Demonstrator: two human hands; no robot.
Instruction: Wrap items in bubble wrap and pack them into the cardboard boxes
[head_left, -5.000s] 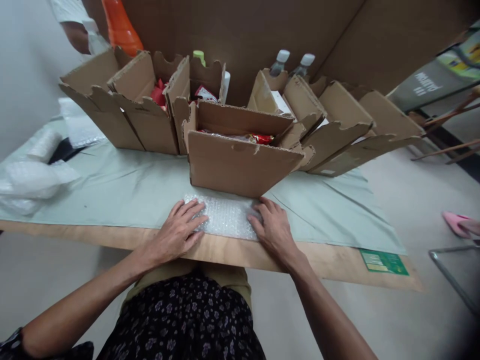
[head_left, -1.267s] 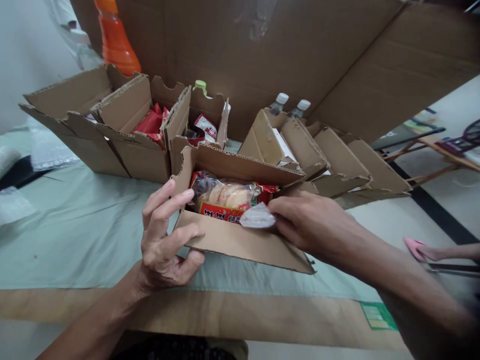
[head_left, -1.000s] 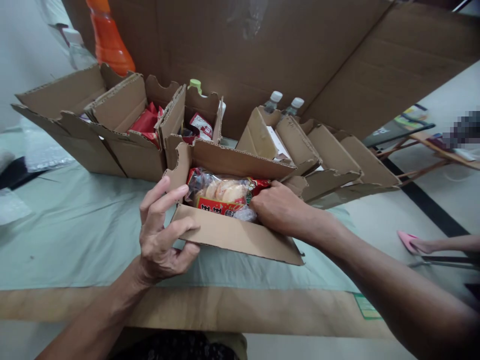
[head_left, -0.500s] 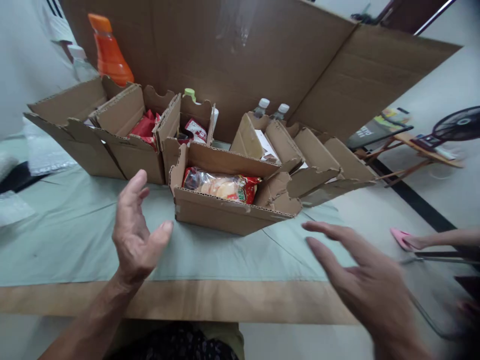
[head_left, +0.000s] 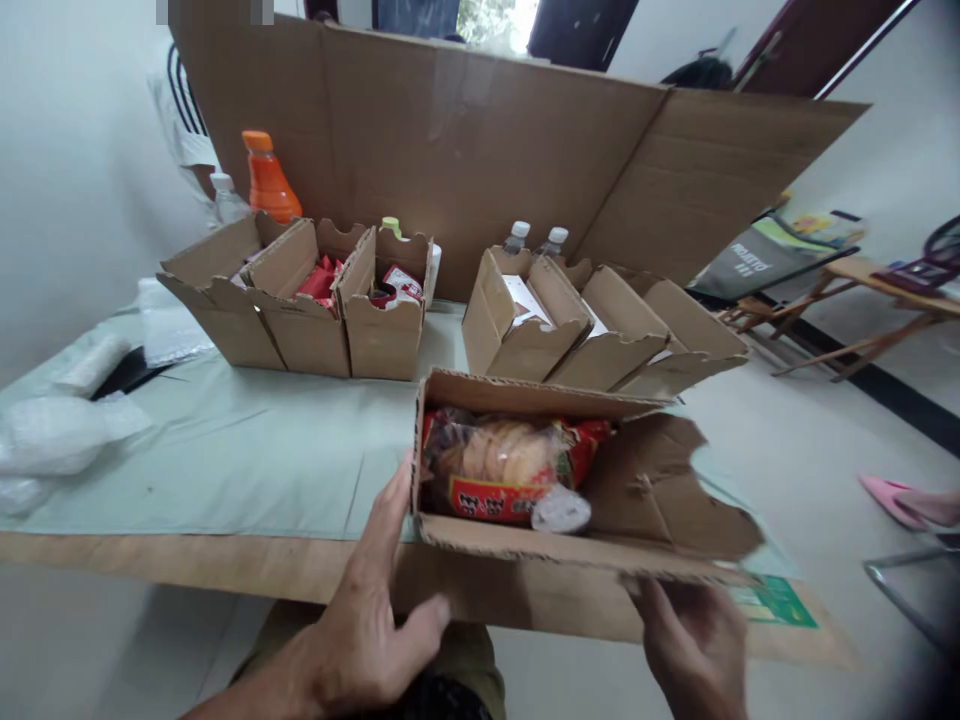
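Observation:
An open cardboard box (head_left: 525, 552) is near the front edge of the table, close to me, its opening facing up and toward me. Inside lie a red and clear snack packet (head_left: 510, 455) with round pale crackers showing and a small whitish wrapped item (head_left: 561, 510). My left hand (head_left: 375, 610) grips the box's left end, fingers along its side and thumb in front. Under the front right edge, my right hand (head_left: 690, 630) holds the box, its fingertips partly hidden beneath the cardboard.
Two groups of cardboard boxes (head_left: 386, 340) stand behind, with a tall cardboard panel (head_left: 480, 150) at their back. An orange bottle (head_left: 271, 185) rises at the left. Bubble-wrapped items (head_left: 60, 435) lie on the left of the green cloth (head_left: 300, 430). A person's foot (head_left: 930, 505) shows at right.
Both hands have closed in from either side and taken hold of the snack box. It has moved toward me and to the right, away from the rows, and tilted toward me.

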